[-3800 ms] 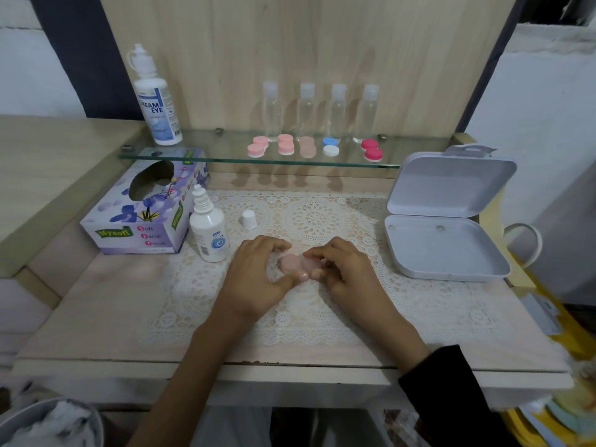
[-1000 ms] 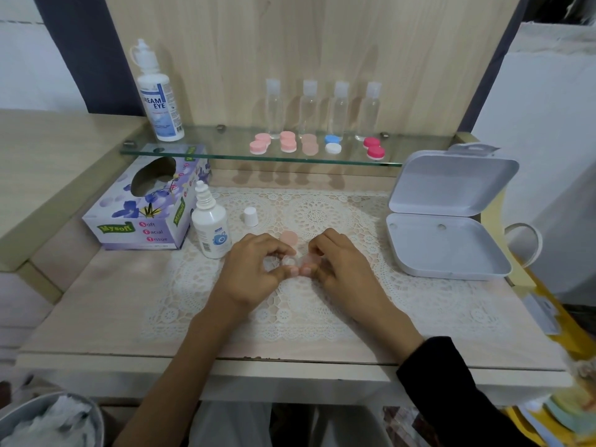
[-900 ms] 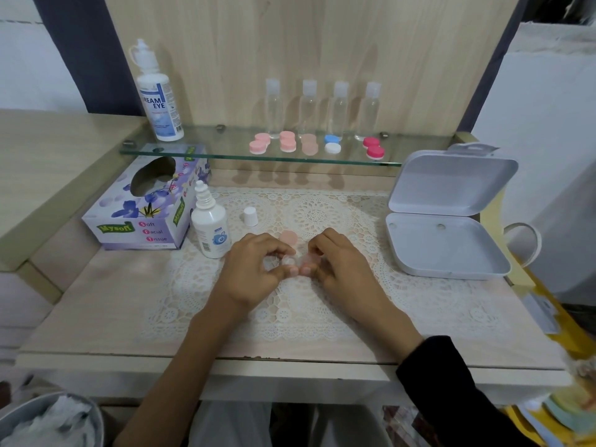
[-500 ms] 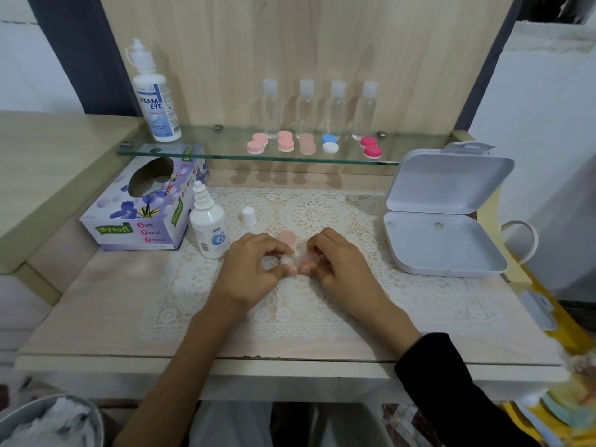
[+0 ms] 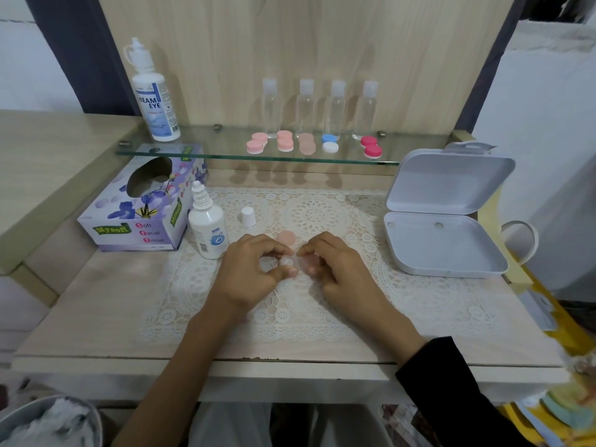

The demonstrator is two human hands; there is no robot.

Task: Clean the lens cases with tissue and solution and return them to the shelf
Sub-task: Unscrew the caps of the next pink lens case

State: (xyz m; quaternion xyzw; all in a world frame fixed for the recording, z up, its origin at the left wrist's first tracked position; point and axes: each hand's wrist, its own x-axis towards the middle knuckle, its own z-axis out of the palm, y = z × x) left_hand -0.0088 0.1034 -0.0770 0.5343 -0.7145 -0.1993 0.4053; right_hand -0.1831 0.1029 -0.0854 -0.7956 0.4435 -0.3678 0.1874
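A clear lens case [image 5: 286,261] lies on the lace mat between my hands. My left hand [image 5: 254,272] pinches its left end with thumb and fingers. My right hand [image 5: 333,266] grips the pale pink cap on its right end. One loose pale pink cap [image 5: 286,237] rests on the mat just behind the case. The open solution bottle [image 5: 208,227] stands left of my left hand, its small white cap [image 5: 248,216] beside it. A purple tissue box [image 5: 142,211] sits at the left. Several lens cases [image 5: 285,141] line the glass shelf [image 5: 225,154].
An open white hinged box [image 5: 445,250] sits at the right of the mat. A large solution bottle [image 5: 154,101] and several small clear bottles [image 5: 304,106] stand on the shelf. A bin with used tissue [image 5: 48,427] is below the desk's left front.
Since 3.8 s ago the left pink cap has come off the case and now lies behind it. In the last second both hands have stayed on the case, barely moving.
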